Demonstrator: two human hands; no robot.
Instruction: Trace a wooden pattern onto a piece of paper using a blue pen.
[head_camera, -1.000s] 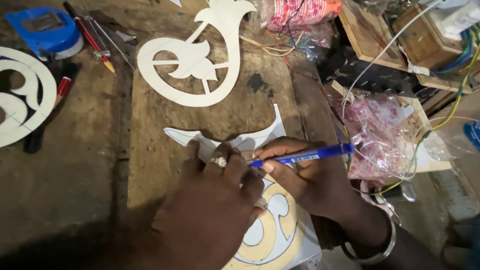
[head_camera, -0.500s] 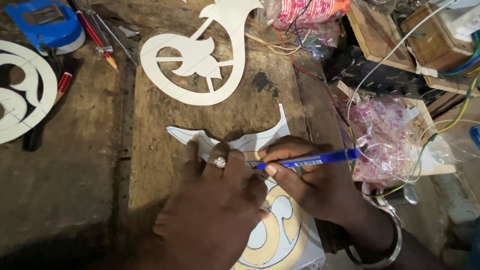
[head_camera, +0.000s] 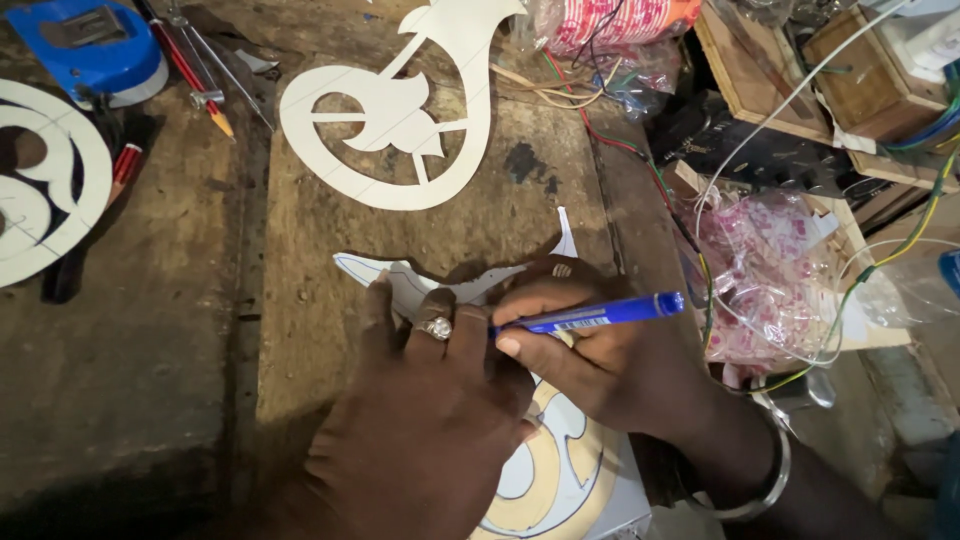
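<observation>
low in the middle of the frame, the left hand (head_camera: 420, 440) spreads its fingers flat on a thin, bendy white cutout (head_camera: 400, 283) while the right hand (head_camera: 590, 365) pinches a blue pen (head_camera: 590, 315), tracing.

A worn wooden workbench (head_camera: 330, 300), crowded with craft pieces.

I see a pale cut-out template (head_camera: 400, 130) lying flat near the top of the bench, and part of a round white cut-out (head_camera: 45, 190) at the left edge. A blue tape measure (head_camera: 85, 45) sits in the top left corner, with a red pencil (head_camera: 190, 75) just beside it. Near the middle lies a white sheet (head_camera: 400, 280) with blue outlines. Clear plastic bags (head_camera: 770, 270) and loose wires (head_camera: 640, 170) pile up on the right.
</observation>
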